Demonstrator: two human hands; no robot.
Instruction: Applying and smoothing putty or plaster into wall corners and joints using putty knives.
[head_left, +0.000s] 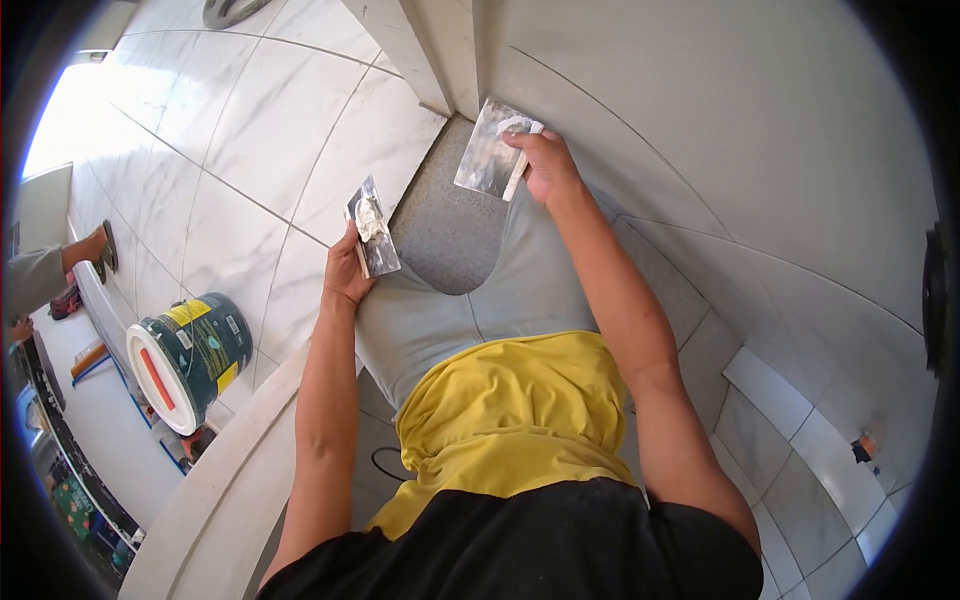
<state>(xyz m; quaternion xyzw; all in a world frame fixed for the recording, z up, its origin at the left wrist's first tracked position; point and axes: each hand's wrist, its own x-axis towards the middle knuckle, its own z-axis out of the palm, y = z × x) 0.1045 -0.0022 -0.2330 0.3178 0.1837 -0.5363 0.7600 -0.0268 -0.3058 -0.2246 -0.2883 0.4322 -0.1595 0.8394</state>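
Note:
My left hand (345,268) is closed around a putty knife (383,257) with a wide metal blade, held above my left thigh. A lump of white putty (370,218) sits on that blade. Farther forward and to the right, my right hand (550,168) grips a second, broader putty knife (481,165). Its squarish blade is smeared, with some white paste near the handle. The two blades are apart. Beneath them lies a grey threshold strip (450,235) between my knees, partly covered by the right blade.
Glossy marble-look tiles (255,130) cover the floor at left. A dark green bucket (222,340) with a white lid stands there, an orange-red strip on the lid. A door frame (425,60) rises ahead, a grey wall (720,110) at right. Another person's sandalled foot (103,248) shows far left.

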